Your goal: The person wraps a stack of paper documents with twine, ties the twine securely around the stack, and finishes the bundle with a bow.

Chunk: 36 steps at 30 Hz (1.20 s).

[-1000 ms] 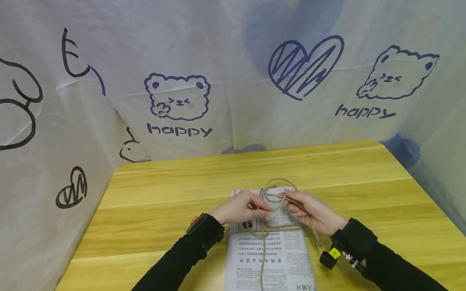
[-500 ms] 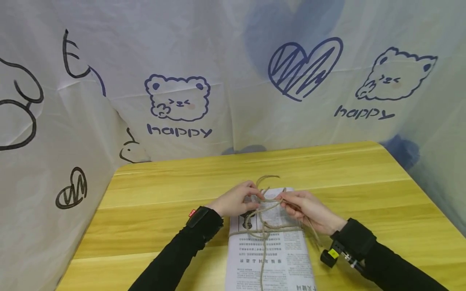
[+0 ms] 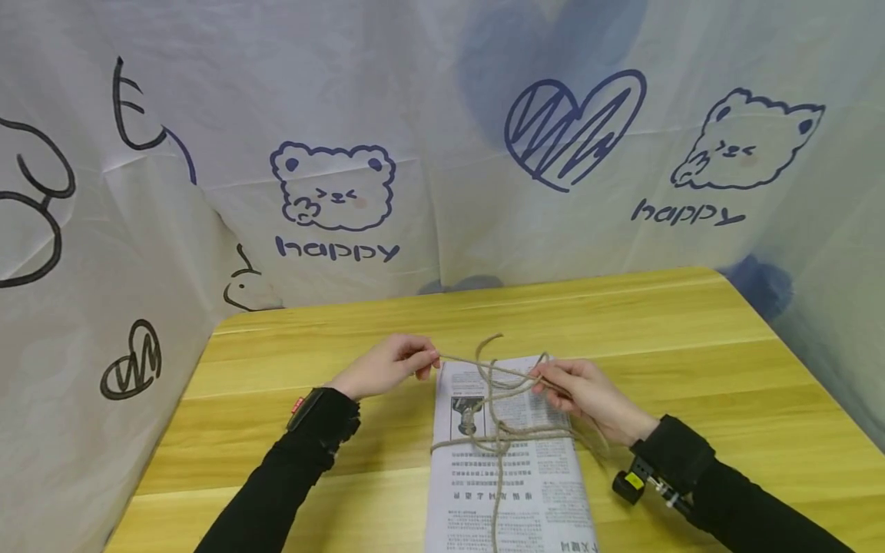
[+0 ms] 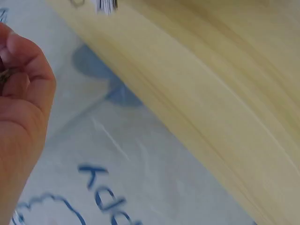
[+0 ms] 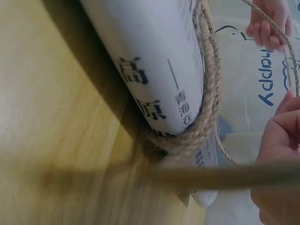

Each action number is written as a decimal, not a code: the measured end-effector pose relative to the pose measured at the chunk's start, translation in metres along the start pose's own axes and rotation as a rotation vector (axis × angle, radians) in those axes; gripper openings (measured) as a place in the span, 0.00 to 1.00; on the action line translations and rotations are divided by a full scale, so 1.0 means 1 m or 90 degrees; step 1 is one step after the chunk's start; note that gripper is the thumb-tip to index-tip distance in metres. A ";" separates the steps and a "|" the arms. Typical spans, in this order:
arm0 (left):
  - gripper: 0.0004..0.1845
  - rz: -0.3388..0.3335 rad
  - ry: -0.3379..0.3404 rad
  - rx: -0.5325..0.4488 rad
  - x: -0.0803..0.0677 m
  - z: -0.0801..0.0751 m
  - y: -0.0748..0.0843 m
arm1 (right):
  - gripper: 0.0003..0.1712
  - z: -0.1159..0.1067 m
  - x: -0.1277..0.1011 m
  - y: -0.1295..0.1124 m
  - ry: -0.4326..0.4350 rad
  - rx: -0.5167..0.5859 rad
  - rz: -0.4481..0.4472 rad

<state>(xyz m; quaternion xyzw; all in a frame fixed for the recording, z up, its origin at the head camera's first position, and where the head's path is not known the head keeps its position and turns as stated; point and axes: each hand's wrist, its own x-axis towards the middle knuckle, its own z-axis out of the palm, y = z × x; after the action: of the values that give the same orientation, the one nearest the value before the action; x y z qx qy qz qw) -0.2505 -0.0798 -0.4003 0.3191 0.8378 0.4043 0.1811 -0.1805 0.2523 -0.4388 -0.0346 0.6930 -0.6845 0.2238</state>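
Centrally, at 6 o'clock on the yellow wooden table (image 3: pixel 290 430), lies a folded stack of newspaper (image 3: pixel 512 491), bound crosswise and lengthwise by jute twine (image 3: pixel 499 439). The strands cross in a knot at the middle of the bundle, and 1 loose loop stands up toward 12 o'clock of it.

At 9 o'clock of the newspaper's far end, the left hand (image 3: pixel 383 370) has its fingertips pinched on 1 end of the twine, which runs taut from there toward 3 o'clock. The left wrist view shows only curled fingers at its left edge, with the table edge and the curtain behind, blurred.

At 3 o'clock of the bundle's far end, the right hand (image 3: pixel 588 395) has its fingers curled around another strand of the twine, over the paper's right edge. In the right wrist view the twine wraps the bundle in several turns, and a blurred strand crosses the frame to the right hand (image 5: pixel 281 154).

A white curtain (image 3: pixel 442 153) printed with bears, a heart and the word "happy" surrounds the table from 9 to 3 o'clock.
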 end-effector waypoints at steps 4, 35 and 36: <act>0.14 -0.021 0.043 -0.051 -0.022 -0.019 -0.004 | 0.22 -0.001 0.000 -0.001 0.013 0.016 0.008; 0.11 0.008 -0.088 0.086 -0.008 0.056 0.000 | 0.25 0.001 0.000 -0.001 -0.015 0.019 -0.089; 0.12 0.005 -0.077 0.072 -0.013 0.050 -0.003 | 0.26 0.001 0.000 0.000 -0.012 0.014 -0.090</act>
<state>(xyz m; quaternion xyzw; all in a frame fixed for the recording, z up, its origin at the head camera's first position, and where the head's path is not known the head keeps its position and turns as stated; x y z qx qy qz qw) -0.2138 -0.0622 -0.4327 0.3556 0.8455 0.3373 0.2117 -0.1804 0.2513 -0.4385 -0.0875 0.6789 -0.7061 0.1815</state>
